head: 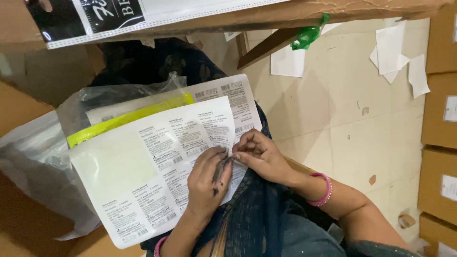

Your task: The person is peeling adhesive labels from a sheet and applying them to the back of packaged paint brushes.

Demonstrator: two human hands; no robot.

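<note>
While I'm looking down through the head cam, my left hand (207, 183) is lying flat on a big white label sheet (143, 176), fingers spread across the printed stickers and smudged with dark ink. My right hand (259, 154) is right beside it, fingertips pinched on the sheet's edge where one sticker sits, so it's gripping that bit while the left just presses down. The sheet rests across my lap, over dark patterned fabric (252, 219), with a second label sheet (235, 97) poking out behind it. Under those there's a yellow-green packet (128, 116) tucked into a clear plastic bag (95, 100). A pink bangle (323, 190) sits on my right wrist. Off to the right, loose white papers (395, 52) lie on the tiled floor (342, 119), near stacked cardboard boxes (440, 119).
</note>
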